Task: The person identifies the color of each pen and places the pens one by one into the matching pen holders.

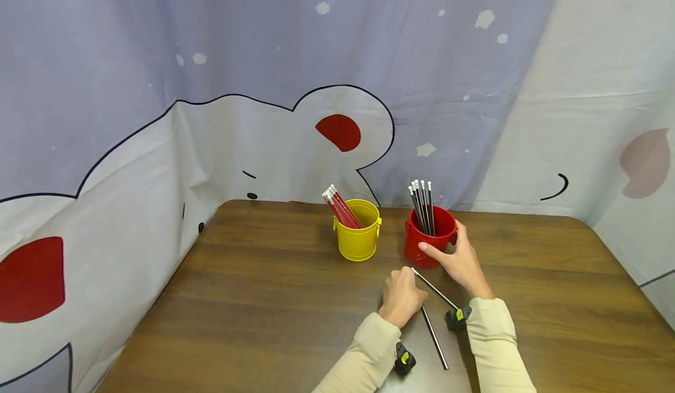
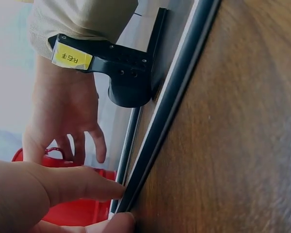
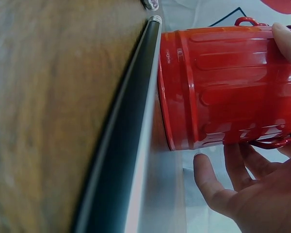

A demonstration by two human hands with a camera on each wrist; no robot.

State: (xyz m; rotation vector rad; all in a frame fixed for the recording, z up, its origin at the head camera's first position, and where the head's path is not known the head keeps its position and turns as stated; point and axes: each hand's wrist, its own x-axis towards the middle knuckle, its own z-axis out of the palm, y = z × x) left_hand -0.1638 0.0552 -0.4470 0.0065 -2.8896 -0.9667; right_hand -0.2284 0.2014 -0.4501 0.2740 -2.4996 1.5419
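Note:
My left hand [image 1: 403, 294] is low over the table, its thumb and a finger pinching one end of a black pencil [image 1: 435, 340] that lies on the wood. A second black pencil [image 1: 436, 290], white eraser at its far end, lies between my two hands. My right hand [image 1: 464, 267] grips the red bucket [image 3: 233, 87] at its right side, thumb across the front and fingers by the handle lug. Several black pencils [image 1: 424, 211] stand in that bucket, white erasers up. In the left wrist view, the held pencil [image 2: 165, 102] slants up from my fingertips.
Left of the red bucket stands a yellow bucket [image 1: 357, 243] with several red pencils [image 1: 343, 208] leaning left in it. Both are near the back edge of the brown wooden table [image 1: 237, 299]. A printed curtain [image 1: 253, 36] hangs behind and at the sides.

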